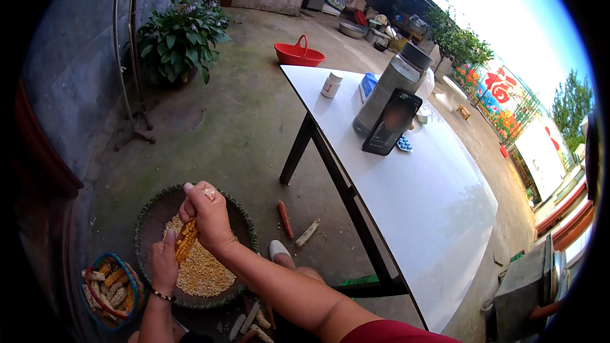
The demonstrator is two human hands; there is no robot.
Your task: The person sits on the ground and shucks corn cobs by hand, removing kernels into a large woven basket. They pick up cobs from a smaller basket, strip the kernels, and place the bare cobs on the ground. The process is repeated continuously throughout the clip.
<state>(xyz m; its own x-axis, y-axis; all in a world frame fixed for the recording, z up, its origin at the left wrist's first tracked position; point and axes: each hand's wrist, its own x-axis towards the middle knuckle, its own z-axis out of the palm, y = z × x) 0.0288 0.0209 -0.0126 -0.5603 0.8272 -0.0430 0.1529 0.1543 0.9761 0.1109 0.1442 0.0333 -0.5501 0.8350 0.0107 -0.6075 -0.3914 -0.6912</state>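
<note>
My left hand point(164, 263), with a dark beaded bracelet at its wrist, grips the lower part of a yellow corn cob point(186, 240) that still bears kernels. Closed around the upper end of the same cob is my right hand point(210, 216). Something small and pale shows at the right fingers, too unclear to name. Both hands are above a round woven basket point(248, 227) with a dark green rim. Loose yellow kernels point(204, 273) are heaped inside it.
Left of the basket stands a smaller colourful basket point(130, 273) of cobs. Bare cobs point(307, 232) lie on the floor. To the right, a white table point(438, 216) carries a phone point(393, 121), a large bottle point(387, 86) and a pill bottle point(332, 84). A red basket point(298, 54) sits beyond.
</note>
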